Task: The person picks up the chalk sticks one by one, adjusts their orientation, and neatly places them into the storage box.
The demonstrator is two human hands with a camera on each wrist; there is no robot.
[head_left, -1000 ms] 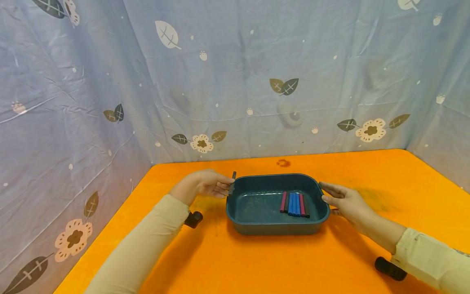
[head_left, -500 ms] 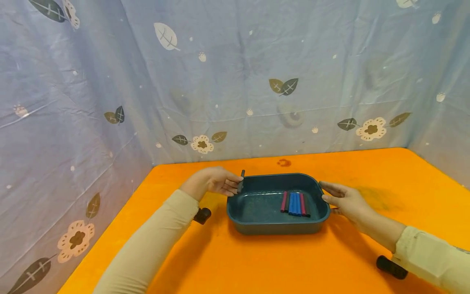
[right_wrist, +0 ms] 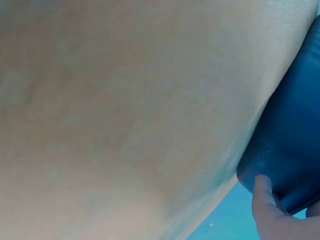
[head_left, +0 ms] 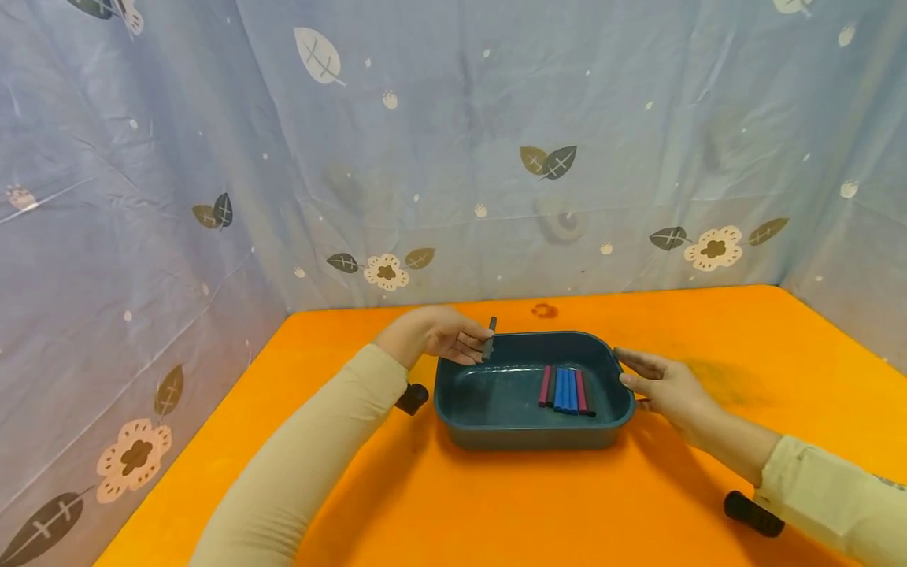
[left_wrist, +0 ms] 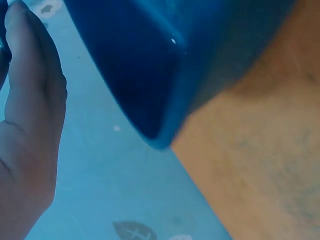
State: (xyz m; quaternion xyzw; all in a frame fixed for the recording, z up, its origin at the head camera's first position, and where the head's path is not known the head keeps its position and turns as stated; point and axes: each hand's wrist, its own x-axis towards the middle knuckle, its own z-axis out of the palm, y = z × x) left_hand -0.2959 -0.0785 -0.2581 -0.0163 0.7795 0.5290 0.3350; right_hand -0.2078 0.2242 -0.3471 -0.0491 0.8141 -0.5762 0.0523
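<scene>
In the head view, my left hand (head_left: 453, 337) pinches a short dark grey stick (head_left: 489, 340) upright between thumb and fingertips. It is above the back left rim of a dark teal tray (head_left: 524, 438). Inside the tray, toward its right side, several pink, black and blue sticks (head_left: 567, 390) lie side by side in a row. My right hand (head_left: 666, 386) holds the tray's right end, thumb at the rim. The right wrist view shows a finger (right_wrist: 262, 192) against the tray's outer wall. In the left wrist view, my left hand (left_wrist: 32, 115) is beside the tray's corner (left_wrist: 160, 142), its fingertips cut off.
The tray stands on an orange tabletop (head_left: 524, 504). Pale blue patterned curtains (head_left: 453, 157) hang behind and at both sides. A black device (head_left: 753, 513) shows below the right wrist, and another (head_left: 412, 398) by the left wrist. A reddish-brown mark (head_left: 545, 310) lies behind the tray.
My left hand has moved right with the dark stick, from beside the tray's left end to over its back left rim. The right hand, tray and row of sticks stay put.
</scene>
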